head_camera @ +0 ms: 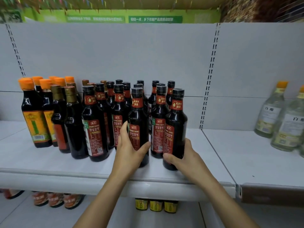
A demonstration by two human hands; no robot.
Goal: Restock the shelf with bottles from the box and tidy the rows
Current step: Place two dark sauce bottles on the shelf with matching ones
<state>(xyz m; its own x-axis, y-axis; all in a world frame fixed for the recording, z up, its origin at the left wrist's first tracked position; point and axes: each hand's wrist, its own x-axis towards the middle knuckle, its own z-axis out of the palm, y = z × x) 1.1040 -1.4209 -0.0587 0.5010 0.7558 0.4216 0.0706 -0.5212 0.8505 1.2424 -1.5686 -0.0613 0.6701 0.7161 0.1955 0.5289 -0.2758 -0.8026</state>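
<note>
The left hand (pixel 130 150) wraps one dark bottle (pixel 138 116) and the right hand (pixel 185 157) wraps the bottle beside it (pixel 176 116), so both should slide slowly, straight into line.

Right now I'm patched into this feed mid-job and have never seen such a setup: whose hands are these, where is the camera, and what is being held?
There is no machine here. A person wears one camera on the head, and it looks forward and down at their own bare hands. This single picture is that view.

The left hand grips the middle bottle, dark with a black cap. The right hand grips the end bottle of the same kind. Both are upright near the front of the white shelf.

More dark bottles stand in rows behind and to the left, with orange-capped bottles at the far left. Pale clear bottles stand in the next bay on the right, and small jars show below. No box is in view.
</note>
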